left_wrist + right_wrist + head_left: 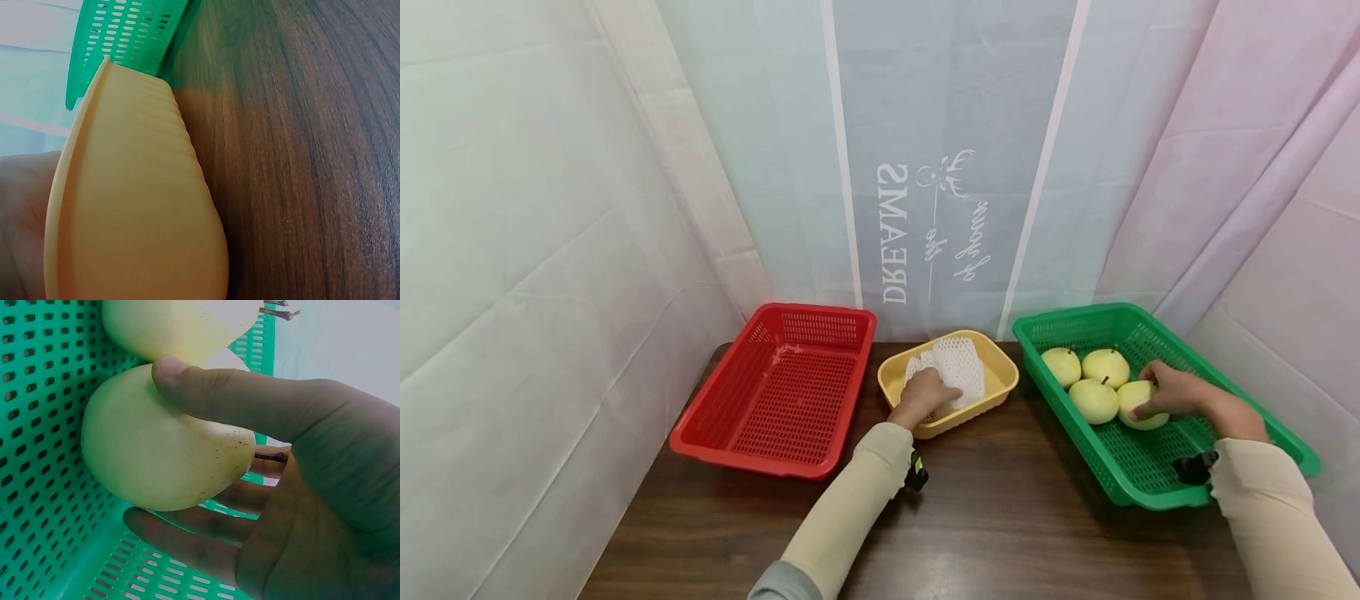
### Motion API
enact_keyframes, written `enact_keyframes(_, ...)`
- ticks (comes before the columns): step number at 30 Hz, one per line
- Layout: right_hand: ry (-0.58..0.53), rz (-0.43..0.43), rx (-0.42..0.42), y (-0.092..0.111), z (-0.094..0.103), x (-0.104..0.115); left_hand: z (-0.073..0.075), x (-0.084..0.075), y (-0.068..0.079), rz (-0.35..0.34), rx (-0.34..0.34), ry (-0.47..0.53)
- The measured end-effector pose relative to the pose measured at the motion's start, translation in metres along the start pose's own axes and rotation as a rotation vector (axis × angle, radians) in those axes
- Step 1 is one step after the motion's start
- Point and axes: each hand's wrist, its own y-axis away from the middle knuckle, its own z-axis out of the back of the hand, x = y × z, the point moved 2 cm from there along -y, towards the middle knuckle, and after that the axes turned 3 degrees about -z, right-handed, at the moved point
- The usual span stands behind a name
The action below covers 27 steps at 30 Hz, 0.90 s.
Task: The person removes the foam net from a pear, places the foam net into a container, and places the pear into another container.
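My left hand point(928, 393) reaches over the near rim of a small yellow basket point(1002, 367), its fingers down among white foam nets point(961, 367). I cannot tell whether those fingers pinch a net, since their tips are hidden. The left wrist view shows mainly the outer wall of the yellow basket point(137, 187). Inside a green basket point(1150, 500), my right hand point(1176, 390) holds a pale yellow-green pear point(169, 444), thumb across its top side and fingers around the other. Several more pears point(1093, 401) sit against it, stems up.
A red perforated basket point(797, 400) stands at the left on the dark wooden table point(1000, 517). The yellow basket lies between the red and green ones. Behind them hangs a pale curtain point(955, 100) with printed lettering, and light cloth walls point(535, 292) close off both sides.
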Motion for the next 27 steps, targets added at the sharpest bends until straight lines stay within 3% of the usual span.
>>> enact_keyframes(5,-0.010,-0.008,0.033,-0.001,0.000,-0.001,0.002,0.001,0.002,-0.032,-0.021,-0.015)
enact_keyframes(11,0.022,0.011,0.028,-0.002,0.000,-0.002,0.016,-0.008,0.020,-0.045,-0.014,-0.016)
enact_keyframes(16,0.063,0.017,0.015,0.000,0.000,-0.001,0.018,-0.004,0.023,-0.059,-0.009,0.001)
enact_keyframes(21,0.088,0.028,-0.011,0.005,0.002,0.005,0.029,-0.014,0.038,-0.083,0.008,0.042)
enact_keyframes(27,0.108,0.050,-0.062,0.011,0.008,0.014,0.037,-0.023,0.048,-0.095,-0.019,0.019)
